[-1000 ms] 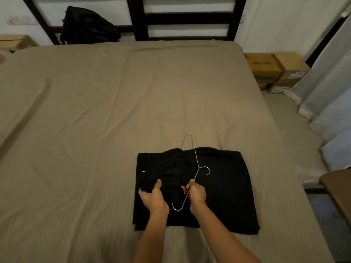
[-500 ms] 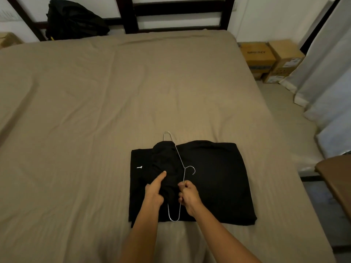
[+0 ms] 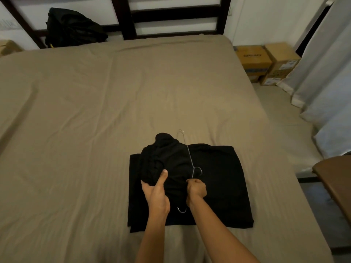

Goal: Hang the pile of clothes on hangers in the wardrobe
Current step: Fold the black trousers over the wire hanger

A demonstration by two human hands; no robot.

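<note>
A folded black garment [image 3: 224, 186] lies flat on the beige bed [image 3: 95, 111] near its front edge. On top of it sits a bunched black garment [image 3: 165, 156], partly pulled over a thin metal wire hanger [image 3: 190, 156]. My left hand [image 3: 156, 194] grips the bunched cloth, thumb on top. My right hand [image 3: 196, 189] pinches the hanger near its hook. One end of the hanger pokes out beyond the cloth at the far side; the other curves out below my hands. No wardrobe is in view.
A dark headboard [image 3: 129, 18] and a black bag [image 3: 72, 27] stand at the bed's far end. Cardboard boxes [image 3: 266, 61] sit on the floor at the right, beside pale curtains [image 3: 326, 76]. A brown table corner [image 3: 336, 179] juts in at the right edge.
My left hand has taken hold of the top garment and pushed it further over the hanger, bunching it toward the far end. The right hand keeps its hold on the hanger.
</note>
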